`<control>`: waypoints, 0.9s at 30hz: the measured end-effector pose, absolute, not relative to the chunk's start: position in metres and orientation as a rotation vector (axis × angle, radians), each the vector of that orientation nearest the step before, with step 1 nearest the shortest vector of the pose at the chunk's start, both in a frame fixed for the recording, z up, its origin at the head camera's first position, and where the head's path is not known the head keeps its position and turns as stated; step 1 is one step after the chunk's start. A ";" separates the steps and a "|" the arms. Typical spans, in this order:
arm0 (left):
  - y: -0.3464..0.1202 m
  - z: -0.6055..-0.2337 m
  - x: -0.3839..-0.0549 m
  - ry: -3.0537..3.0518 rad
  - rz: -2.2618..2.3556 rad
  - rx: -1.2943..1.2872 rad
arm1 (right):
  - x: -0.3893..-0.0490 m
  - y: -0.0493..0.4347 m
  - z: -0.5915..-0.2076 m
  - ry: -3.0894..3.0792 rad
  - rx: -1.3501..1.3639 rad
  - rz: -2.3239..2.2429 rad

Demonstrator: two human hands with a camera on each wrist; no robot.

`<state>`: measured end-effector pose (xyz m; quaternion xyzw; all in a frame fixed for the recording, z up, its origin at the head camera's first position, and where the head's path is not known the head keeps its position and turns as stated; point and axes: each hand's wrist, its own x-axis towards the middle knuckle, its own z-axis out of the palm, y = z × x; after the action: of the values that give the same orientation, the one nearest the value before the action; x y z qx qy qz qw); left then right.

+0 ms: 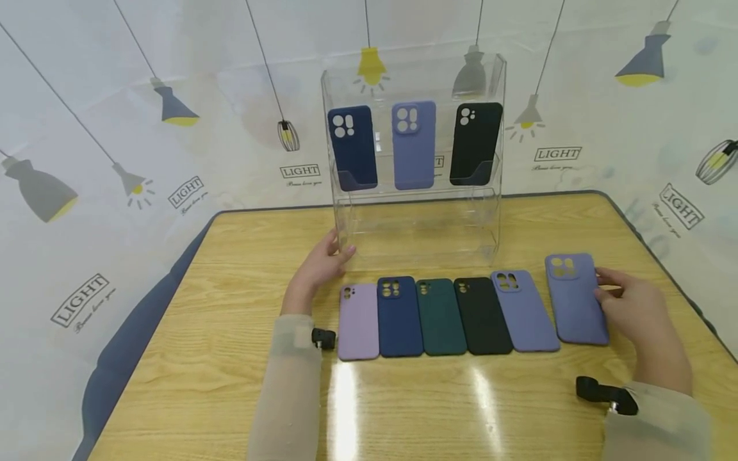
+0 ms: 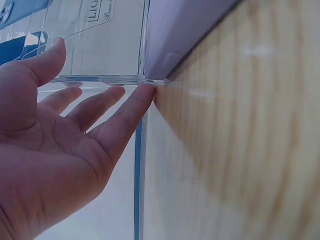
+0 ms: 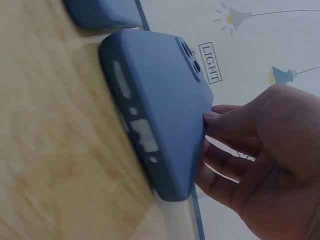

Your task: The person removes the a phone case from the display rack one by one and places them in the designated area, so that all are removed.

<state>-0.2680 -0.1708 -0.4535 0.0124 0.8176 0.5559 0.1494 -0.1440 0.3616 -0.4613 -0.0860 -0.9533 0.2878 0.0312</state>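
My right hand [image 1: 637, 310] pinches the right edge of a periwinkle phone case [image 1: 576, 301] between thumb and fingers. In the right wrist view this case [image 3: 155, 105] stands tilted, its bottom cutouts toward the camera, close over the wooden table. My left hand [image 1: 323, 262] has its fingertips against the lower left side of a clear acrylic display rack [image 1: 415, 237]; in the left wrist view the fingers [image 2: 127, 112] are extended along the rack's edge. On the rack's upper tier stand a navy case [image 1: 353, 150], another periwinkle case [image 1: 414, 147] and a black case [image 1: 477, 144].
In front of the rack, a row lies on the wooden table [image 1: 230, 384]: a lilac case [image 1: 359, 323], a navy case [image 1: 400, 320], a dark green case [image 1: 442, 320], a black case [image 1: 484, 320] and a periwinkle case [image 1: 527, 317]. A lamp-patterned cloth [image 1: 242, 160] hangs behind.
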 end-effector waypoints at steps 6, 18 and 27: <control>-0.171 -0.453 -0.269 2.350 1.593 0.030 | -0.148 0.358 -0.467 -2.967 -0.183 0.876; -0.172 -0.454 -0.268 2.361 1.576 0.039 | -0.149 0.352 -0.468 -2.968 -0.183 0.856; -0.172 -0.454 -0.268 2.342 1.597 0.039 | -0.147 0.352 -0.467 -2.988 -0.205 0.861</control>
<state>-0.2683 -0.1715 -0.4545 0.0137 0.8163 0.5569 0.1527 -0.1472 0.3518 -0.4667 -0.0659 -0.9588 0.2762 0.0125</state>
